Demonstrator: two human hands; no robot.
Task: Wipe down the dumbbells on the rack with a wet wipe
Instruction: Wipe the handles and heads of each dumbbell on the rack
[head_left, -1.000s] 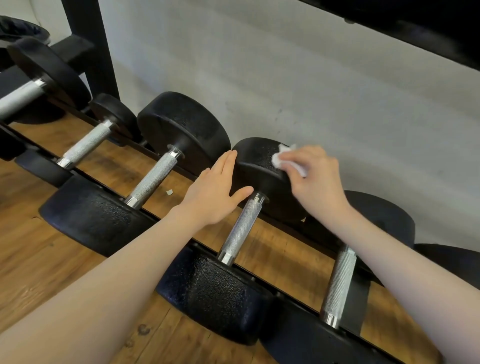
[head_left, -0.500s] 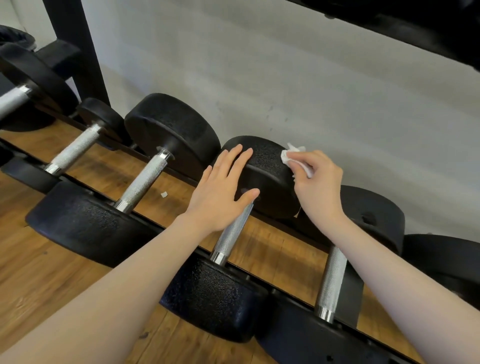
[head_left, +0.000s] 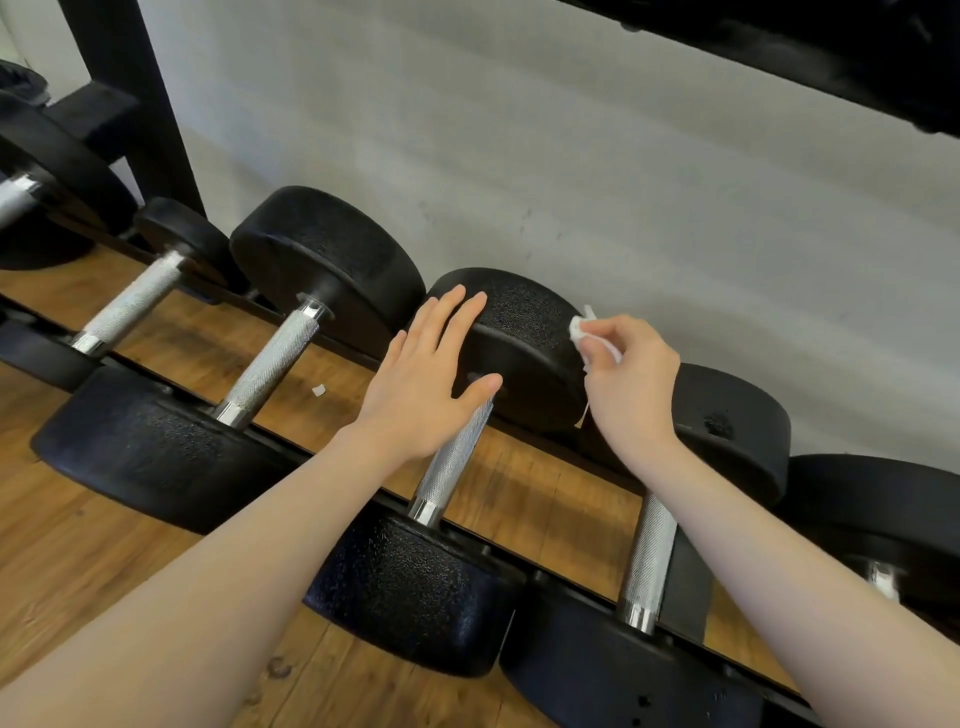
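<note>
On the far head of the middle dumbbell (head_left: 514, 338) my left hand (head_left: 426, 395) lies flat, fingers straight, holding nothing; its knurled handle (head_left: 457, 457) runs back toward me. Just right, my right hand (head_left: 631, 384) pinches the wet wipe (head_left: 584, 332) against that head's right edge, so the right is nearer the next stroke.

Open gaps over bare wooden floor (head_left: 519, 488) between the knurled handles, below both sets of fingers. Beyond the fingertips, only a thin strip of room before the grey wall (head_left: 571, 171), with a dark upper shelf (head_left: 831, 57) overhead. Dumbbell heads (head_left: 332, 260) packed closely either side of the fingers, touching or nearly so; black rack post (head_left: 130, 98) far left.
</note>
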